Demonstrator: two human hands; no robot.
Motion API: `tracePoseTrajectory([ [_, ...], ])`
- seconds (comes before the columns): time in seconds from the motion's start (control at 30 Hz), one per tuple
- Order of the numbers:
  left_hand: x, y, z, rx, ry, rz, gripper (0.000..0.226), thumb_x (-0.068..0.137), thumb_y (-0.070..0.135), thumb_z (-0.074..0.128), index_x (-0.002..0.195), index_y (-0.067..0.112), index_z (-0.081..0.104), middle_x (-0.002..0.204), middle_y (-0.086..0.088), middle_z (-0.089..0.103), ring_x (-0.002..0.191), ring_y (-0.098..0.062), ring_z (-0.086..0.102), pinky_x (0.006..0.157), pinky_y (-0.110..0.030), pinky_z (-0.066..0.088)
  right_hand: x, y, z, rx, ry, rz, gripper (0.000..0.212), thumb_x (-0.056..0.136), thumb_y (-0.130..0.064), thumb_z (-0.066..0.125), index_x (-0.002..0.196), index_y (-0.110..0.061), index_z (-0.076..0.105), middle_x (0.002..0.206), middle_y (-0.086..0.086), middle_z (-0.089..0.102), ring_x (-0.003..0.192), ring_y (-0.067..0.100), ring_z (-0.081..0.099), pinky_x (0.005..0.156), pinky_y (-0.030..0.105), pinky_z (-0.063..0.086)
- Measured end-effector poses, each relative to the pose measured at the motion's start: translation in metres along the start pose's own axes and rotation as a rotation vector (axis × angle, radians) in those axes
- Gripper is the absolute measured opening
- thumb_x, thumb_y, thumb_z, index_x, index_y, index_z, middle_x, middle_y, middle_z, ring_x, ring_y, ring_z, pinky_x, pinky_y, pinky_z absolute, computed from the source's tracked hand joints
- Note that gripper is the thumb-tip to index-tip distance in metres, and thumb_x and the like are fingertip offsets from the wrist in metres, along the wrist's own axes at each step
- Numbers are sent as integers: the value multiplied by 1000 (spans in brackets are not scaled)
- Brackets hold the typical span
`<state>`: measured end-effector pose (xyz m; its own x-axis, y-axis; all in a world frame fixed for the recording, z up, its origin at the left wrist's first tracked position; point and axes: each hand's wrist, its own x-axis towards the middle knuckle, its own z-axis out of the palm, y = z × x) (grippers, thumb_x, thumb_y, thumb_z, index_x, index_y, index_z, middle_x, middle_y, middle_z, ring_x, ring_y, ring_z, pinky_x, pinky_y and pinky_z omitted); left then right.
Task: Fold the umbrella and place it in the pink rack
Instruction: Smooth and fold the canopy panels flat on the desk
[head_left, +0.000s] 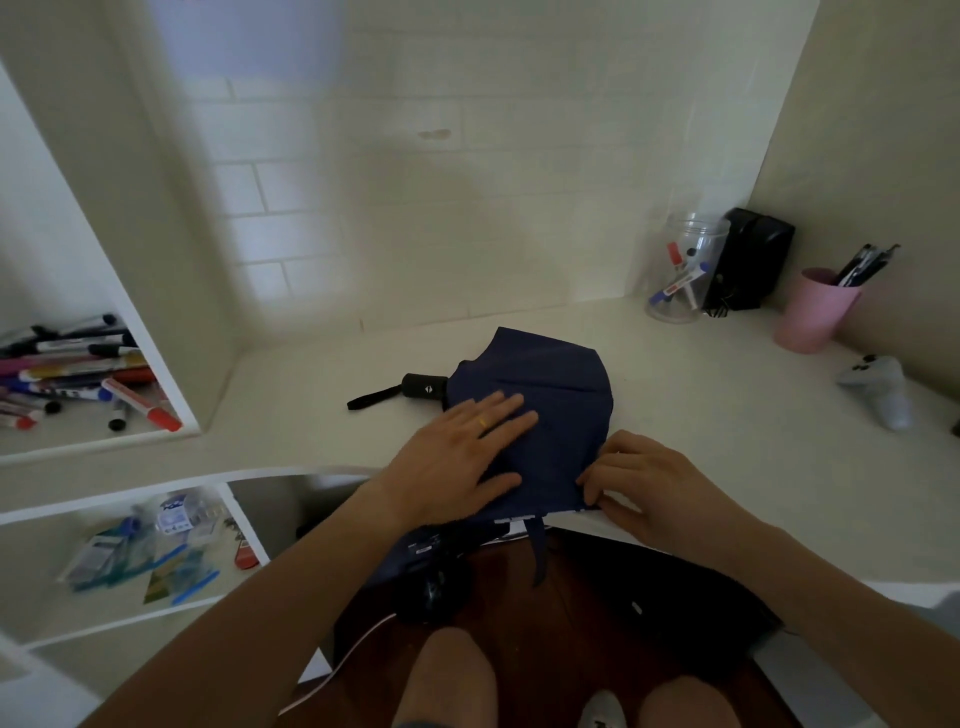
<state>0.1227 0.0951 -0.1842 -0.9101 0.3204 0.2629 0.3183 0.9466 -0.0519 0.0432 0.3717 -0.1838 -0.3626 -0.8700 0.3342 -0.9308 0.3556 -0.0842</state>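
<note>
A navy blue umbrella (550, 395) lies collapsed on the white desk (701, 395), its fabric spread loose and its black handle (425, 386) with a wrist strap pointing left. My left hand (462, 457) presses flat on the fabric's left side, fingers straight. At the fabric's near right edge, by the desk's front, my right hand (649, 486) pinches the cloth with curled fingers. A pink cup-shaped rack (813, 317) holding black pens stands at the far right by the wall.
A clear jar (683, 270) with markers and a black box (756, 260) stand at the back right. A grey controller (883, 389) lies at the right. Shelves on the left hold many markers (78, 374); a lower shelf holds packets (150, 551).
</note>
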Motion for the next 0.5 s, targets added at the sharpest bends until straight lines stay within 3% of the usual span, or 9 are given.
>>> tracePoseTrajectory([
  [0.07,-3,-3,10,54,-139,3,65,103,62,22,161,36,7,170,6,-2,156,-12,-2,128,-37,9,4,-3,-10,41,-80,41,10,81,-28,61,87,-33,67,96,-19,68,93,8,57,79,34,54],
  [0.13,-6,-3,15,65,-173,2,64,103,62,15,160,37,3,169,8,-6,156,-11,-6,128,-38,7,15,-12,-19,180,-11,104,16,78,-33,56,87,-35,69,94,-20,67,92,5,58,82,34,53],
  [0.17,-5,-3,16,71,-175,3,63,103,62,14,160,38,3,169,7,-6,156,-11,-6,128,-38,6,23,-17,-19,228,71,133,19,82,-32,54,91,-34,71,99,-19,68,96,6,59,86,32,52],
  [0.23,-3,-3,20,65,-163,3,63,102,63,12,159,39,1,169,7,-7,155,-11,-8,128,-37,5,41,-23,-8,164,148,162,30,96,-33,47,119,-30,67,130,-12,64,122,11,55,103,30,46],
  [0.3,-4,-6,24,44,-166,4,62,102,64,11,159,41,-2,169,10,-10,155,-9,-11,127,-37,4,51,-22,14,11,-13,212,54,102,-48,31,151,-27,40,163,-4,32,151,15,25,121,35,27],
  [0.37,-5,-10,26,8,-190,1,62,101,66,10,158,45,-6,168,13,-14,154,-6,-15,127,-36,2,49,-12,33,-96,-221,263,71,100,-60,21,161,-25,11,169,-5,-3,155,12,-9,127,36,6],
  [0.43,-2,-17,27,-27,-224,-6,62,101,68,10,156,48,-8,167,16,-16,153,-3,-18,127,-36,0,49,-1,38,-115,-278,269,74,100,-64,20,161,-27,0,166,-11,-17,150,6,-22,124,30,-8],
  [0.5,8,-26,29,-60,-255,-13,62,99,69,10,156,49,-8,166,18,-17,152,-3,-19,128,-37,0,58,8,37,-117,-310,275,75,99,-67,20,160,-31,-4,164,-14,-21,149,4,-24,120,26,-12],
])
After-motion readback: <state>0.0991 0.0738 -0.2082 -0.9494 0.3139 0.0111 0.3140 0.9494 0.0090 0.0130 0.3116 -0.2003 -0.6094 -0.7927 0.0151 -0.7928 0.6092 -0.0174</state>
